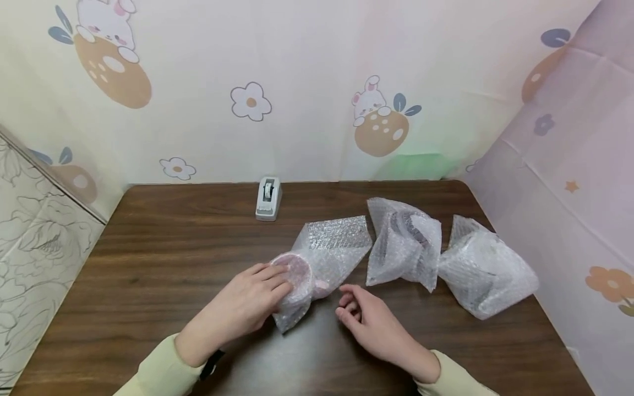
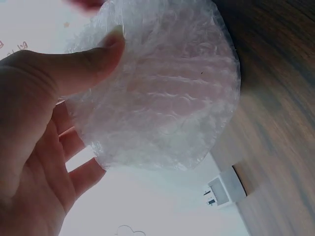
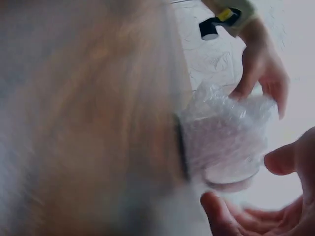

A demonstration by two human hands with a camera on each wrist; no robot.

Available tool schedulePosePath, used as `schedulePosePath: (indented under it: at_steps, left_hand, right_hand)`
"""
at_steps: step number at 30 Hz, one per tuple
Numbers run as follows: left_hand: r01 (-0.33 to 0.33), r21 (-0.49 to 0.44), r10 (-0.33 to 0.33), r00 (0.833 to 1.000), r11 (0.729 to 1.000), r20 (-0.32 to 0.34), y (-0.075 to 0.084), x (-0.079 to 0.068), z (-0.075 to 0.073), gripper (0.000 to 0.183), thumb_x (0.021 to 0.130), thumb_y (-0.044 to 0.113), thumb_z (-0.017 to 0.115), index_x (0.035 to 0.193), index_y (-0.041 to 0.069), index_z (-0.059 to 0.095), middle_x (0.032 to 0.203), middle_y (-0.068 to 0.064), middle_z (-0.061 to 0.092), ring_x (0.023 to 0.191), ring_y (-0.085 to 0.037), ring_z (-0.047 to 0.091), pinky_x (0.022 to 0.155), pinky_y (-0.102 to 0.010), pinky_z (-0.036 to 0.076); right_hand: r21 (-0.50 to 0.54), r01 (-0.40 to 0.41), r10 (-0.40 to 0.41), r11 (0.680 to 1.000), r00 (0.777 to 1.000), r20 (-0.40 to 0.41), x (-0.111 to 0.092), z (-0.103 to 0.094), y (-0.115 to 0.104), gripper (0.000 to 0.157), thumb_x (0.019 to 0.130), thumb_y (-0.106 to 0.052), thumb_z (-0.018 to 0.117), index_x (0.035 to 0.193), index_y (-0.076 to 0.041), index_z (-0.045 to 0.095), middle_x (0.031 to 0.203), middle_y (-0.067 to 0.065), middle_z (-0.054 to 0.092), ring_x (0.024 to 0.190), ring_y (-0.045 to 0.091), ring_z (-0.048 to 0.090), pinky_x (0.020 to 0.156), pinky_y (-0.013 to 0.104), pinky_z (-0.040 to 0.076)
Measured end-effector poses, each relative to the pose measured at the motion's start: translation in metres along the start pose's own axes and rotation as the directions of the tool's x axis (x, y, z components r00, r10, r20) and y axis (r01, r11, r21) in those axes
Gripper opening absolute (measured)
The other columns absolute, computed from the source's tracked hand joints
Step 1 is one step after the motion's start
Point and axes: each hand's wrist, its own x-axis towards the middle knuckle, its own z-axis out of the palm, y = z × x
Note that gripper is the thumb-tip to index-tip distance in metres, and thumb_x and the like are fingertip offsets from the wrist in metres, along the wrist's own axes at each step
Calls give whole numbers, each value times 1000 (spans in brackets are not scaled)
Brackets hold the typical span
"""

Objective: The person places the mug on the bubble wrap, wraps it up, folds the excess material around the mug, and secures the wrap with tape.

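A pink mug stands on the table in bubble wrap. Its round top faces up, and the handle side points right. My left hand grips it from the left, fingers over the rim; the left wrist view shows the thumb pressed against the wrapped side. A loose flap of wrap spreads behind the mug to the right. My right hand hovers just right of the mug with fingers loosely bent and nothing in it. From the right wrist, the wrapped mug appears beyond my right fingertips.
Two more bubble-wrapped bundles, a nearer-centre one and a far-right one, lie on the right side of the brown table. A white tape dispenser sits near the back edge. A patterned curtain hangs behind the table.
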Motion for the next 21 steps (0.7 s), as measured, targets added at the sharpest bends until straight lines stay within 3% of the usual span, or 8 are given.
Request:
schedulePosePath:
  at_steps: [2, 4, 6, 9, 12, 17, 19, 21]
  left_hand:
    - [3, -31, -3, 1000, 1000, 3, -1, -2, -1, 35, 67, 5, 80, 98, 10, 63, 108, -4, 71, 120, -24, 59, 97, -42, 49]
    - [2, -62, -2, 1000, 998, -1, -2, -3, -1, 35, 68, 4, 80, 99, 9, 64, 110, -5, 71, 120, -24, 59, 98, -42, 49]
    - [-2, -91, 2, 1000, 996, -3, -3, -3, 0, 35, 69, 3, 79, 101, 10, 65, 112, -5, 70, 120, -24, 59, 99, -40, 49]
    - [-6, -135, 6, 1000, 991, -6, -4, -5, 0, 35, 69, 3, 79, 99, 11, 65, 112, -4, 70, 121, -23, 59, 99, -37, 49]
    - [-12, -168, 11, 1000, 986, -7, -4, -6, 1, 37, 67, 1, 79, 98, 12, 64, 112, -3, 70, 121, -21, 58, 100, -37, 48]
    - [-15, -199, 14, 1000, 980, -6, -6, -7, 0, 41, 65, 0, 81, 101, 12, 65, 115, -3, 69, 122, -21, 58, 101, -37, 47]
    - [-11, -205, 11, 1000, 979, -4, -6, -7, 0, 43, 65, 2, 83, 102, 12, 65, 116, -3, 69, 122, -21, 58, 101, -38, 47]
    - [-9, -207, 9, 1000, 978, -2, -6, -7, 0, 42, 65, 2, 83, 102, 12, 65, 118, -3, 68, 122, -21, 58, 101, -38, 47]
  right_hand:
    - [147, -160, 157, 976, 987, 32, 5, 0, 5, 52, 98, -20, 65, 141, 1, 47, 118, 8, 64, 101, 15, 65, 85, 29, 53]
    - [364, -250, 240, 897, 968, 72, 12, 0, 9, 64, 99, -23, 63, 149, 3, 34, 135, 19, 56, 119, 24, 59, 98, 35, 48]
    - [592, -299, 281, 748, 952, 124, 19, 2, 13, 68, 100, -21, 60, 153, 2, 25, 147, 21, 44, 132, 27, 47, 107, 40, 40]
    - [825, -316, 286, 468, 938, 197, 28, 7, 16, 66, 101, -16, 58, 153, 0, 20, 150, 18, 38, 138, 25, 38, 114, 45, 31]
    - [909, -289, 265, 301, 941, 212, 35, 16, 20, 62, 101, -15, 56, 151, -1, 22, 147, 12, 43, 135, 20, 42, 113, 43, 31]
    - [958, -243, 187, 155, 959, 214, 45, 24, 25, 66, 103, -9, 48, 159, -13, 12, 159, 12, 28, 141, 21, 35, 113, 37, 31]
    - [962, -235, 155, 135, 964, 214, 47, 25, 25, 67, 104, -8, 46, 161, -17, 11, 162, 11, 21, 143, 21, 31, 114, 34, 29]
    - [962, -224, 131, 154, 970, 205, 47, 25, 24, 63, 104, -10, 46, 160, -15, 17, 164, 9, 19, 144, 19, 31, 114, 32, 30]
